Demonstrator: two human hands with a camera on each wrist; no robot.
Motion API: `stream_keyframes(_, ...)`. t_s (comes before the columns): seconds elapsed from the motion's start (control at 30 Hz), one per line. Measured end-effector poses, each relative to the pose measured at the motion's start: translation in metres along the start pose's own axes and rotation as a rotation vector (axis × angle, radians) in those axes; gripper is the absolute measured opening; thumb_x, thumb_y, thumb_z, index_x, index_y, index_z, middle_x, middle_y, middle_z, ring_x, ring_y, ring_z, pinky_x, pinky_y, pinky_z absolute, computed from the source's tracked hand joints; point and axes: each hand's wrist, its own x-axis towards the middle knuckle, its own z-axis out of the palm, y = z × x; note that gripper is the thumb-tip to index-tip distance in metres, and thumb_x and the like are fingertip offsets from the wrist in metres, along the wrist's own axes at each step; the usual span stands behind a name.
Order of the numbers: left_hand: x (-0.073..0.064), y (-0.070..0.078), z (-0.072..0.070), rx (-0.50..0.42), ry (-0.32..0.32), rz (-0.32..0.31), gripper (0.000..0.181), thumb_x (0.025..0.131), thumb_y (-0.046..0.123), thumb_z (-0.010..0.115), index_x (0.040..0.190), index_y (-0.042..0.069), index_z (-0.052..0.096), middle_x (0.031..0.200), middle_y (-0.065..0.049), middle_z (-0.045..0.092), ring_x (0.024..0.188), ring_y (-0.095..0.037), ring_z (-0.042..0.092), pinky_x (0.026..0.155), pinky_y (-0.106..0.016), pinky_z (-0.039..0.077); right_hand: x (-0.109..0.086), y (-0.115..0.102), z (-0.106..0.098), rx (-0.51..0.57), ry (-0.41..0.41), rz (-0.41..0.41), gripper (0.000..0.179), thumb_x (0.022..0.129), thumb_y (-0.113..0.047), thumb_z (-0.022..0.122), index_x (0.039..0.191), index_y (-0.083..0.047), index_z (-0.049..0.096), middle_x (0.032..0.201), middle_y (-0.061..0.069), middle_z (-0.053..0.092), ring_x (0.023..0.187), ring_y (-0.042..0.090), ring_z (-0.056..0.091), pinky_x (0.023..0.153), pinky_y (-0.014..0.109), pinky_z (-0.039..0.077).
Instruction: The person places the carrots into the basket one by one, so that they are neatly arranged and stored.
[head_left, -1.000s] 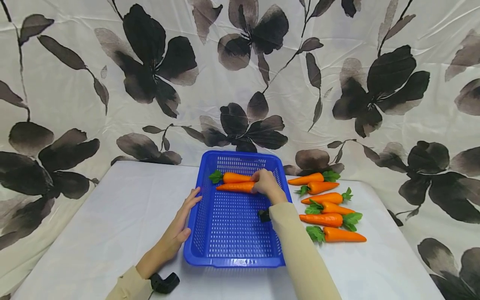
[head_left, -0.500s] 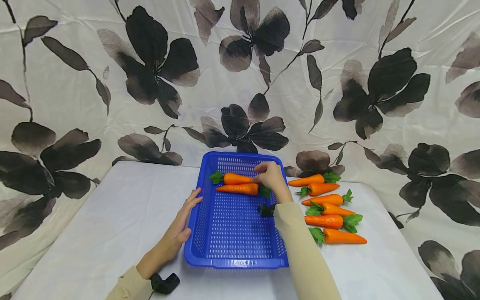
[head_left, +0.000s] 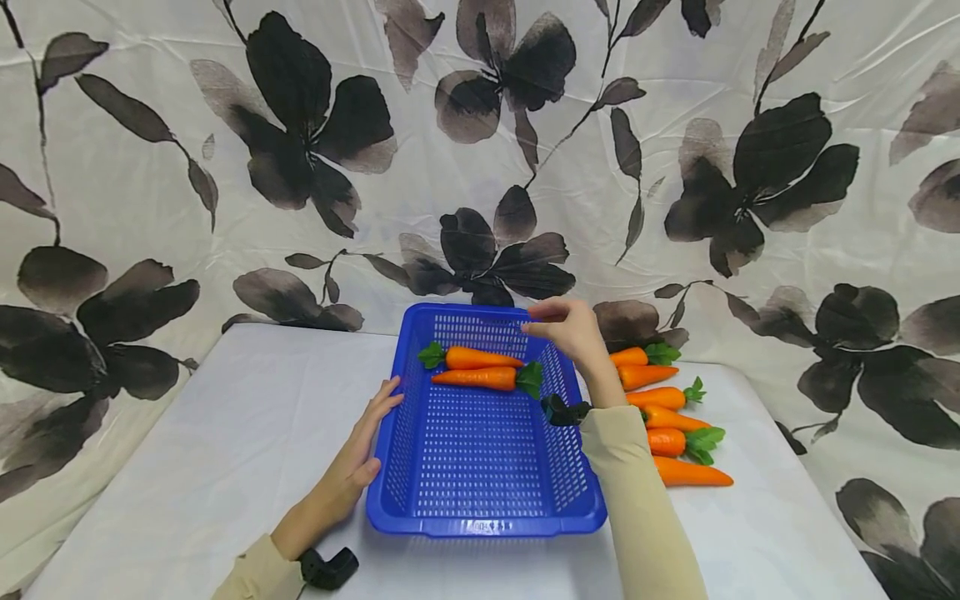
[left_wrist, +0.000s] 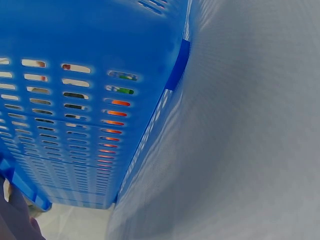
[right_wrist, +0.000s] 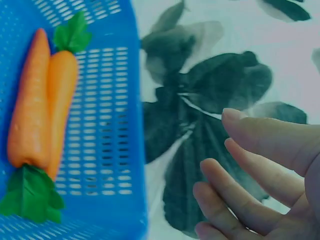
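Two orange carrots lie side by side at the far end of a blue plastic basket (head_left: pixel 487 527): the farther carrot (head_left: pixel 480 358) has its leaves to the left, the nearer carrot (head_left: pixel 474 379) to the right. My left hand (head_left: pixel 345 467) rests along the basket's left rim with fingers extended. In the left wrist view, orange and green show through slots in the basket wall (left_wrist: pixel 75 40). Above the basket's far right corner is my right hand (head_left: pixel 573 333), holding nothing. Its thumb and fingers are spread apart in the right wrist view, to the side of the basket rim (right_wrist: pixel 137 125).
Several more carrots (head_left: pixel 666 397) lie in a column on the white table (head_left: pixel 187 467) right of the basket, partly hidden by my right forearm. A floral cloth (head_left: pixel 480 150) hangs behind the table. Black wrist cameras sit at both wrists.
My right hand has let go of the nearer carrot's leafy end, then risen and moved right toward the basket's far corner. The left hand has stayed at the rim.
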Motion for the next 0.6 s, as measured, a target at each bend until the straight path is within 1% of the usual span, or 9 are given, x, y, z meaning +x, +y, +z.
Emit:
stream_keyframes(0.1,0.000,0.000,0.001,0.004,0.008,0.005,0.067,0.100,0.051,0.035,0.157,0.017,0.026,0.166,-0.003,0.010,0.152,-0.028,0.001,0.103,-0.080,0.001,-0.007,0.000,-0.012,0.047,0.007,-0.031,0.035,0.085,-0.010,0.077,0.116,0.002,0.070,0.116,0.022,0.068,0.105,0.031,0.065,0.095,0.043,0.051)
stream_keyframes(0.17,0.000,0.001,0.001,0.006,0.013,0.011,0.068,0.100,0.053,0.034,0.156,0.016,0.026,0.166,-0.004,0.011,0.152,-0.029,0.001,0.104,-0.080,-0.001,-0.012,0.001,-0.020,0.065,0.014,-0.042,0.035,0.086,-0.011,0.077,0.117,0.002,0.070,0.116,0.022,0.068,0.105,0.030,0.065,0.093,0.040,0.052)
stream_keyframes(0.3,0.000,0.001,0.003,0.016,0.026,0.030,0.070,0.100,0.054,0.032,0.156,0.012,0.028,0.166,-0.006,0.014,0.152,-0.031,0.001,0.105,-0.079,-0.003,-0.021,0.007,-0.039,0.086,0.029,-0.053,0.034,0.089,-0.015,0.075,0.117,0.003,0.069,0.114,0.021,0.069,0.102,0.024,0.065,0.087,0.028,0.053)
stream_keyframes(0.43,0.000,0.001,0.003,0.028,0.026,0.029,0.071,0.099,0.055,0.032,0.155,0.012,0.029,0.165,-0.005,0.015,0.153,-0.028,0.001,0.105,-0.078,-0.002,-0.030,0.015,-0.058,0.096,0.043,-0.073,0.035,0.092,-0.016,0.072,0.119,0.004,0.068,0.116,0.021,0.068,0.097,0.013,0.065,0.083,0.018,0.051)
stream_keyframes(0.53,0.000,0.001,0.002,0.035,0.025,0.031,0.071,0.099,0.056,0.032,0.155,0.011,0.028,0.165,-0.006,0.015,0.153,-0.028,0.000,0.106,-0.078,-0.003,-0.037,0.022,-0.071,0.118,0.060,-0.087,0.036,0.092,-0.018,0.072,0.118,0.006,0.067,0.115,0.017,0.068,0.094,0.009,0.065,0.084,0.017,0.051)
stream_keyframes(0.6,0.000,0.001,0.001,0.040,0.024,0.033,0.072,0.099,0.057,0.032,0.155,0.011,0.028,0.165,-0.006,0.015,0.152,-0.028,0.000,0.106,-0.077,-0.003,-0.042,0.026,-0.080,0.125,0.077,-0.087,0.036,0.092,-0.019,0.073,0.117,0.005,0.067,0.111,0.010,0.069,0.093,0.008,0.065,0.085,0.018,0.051)
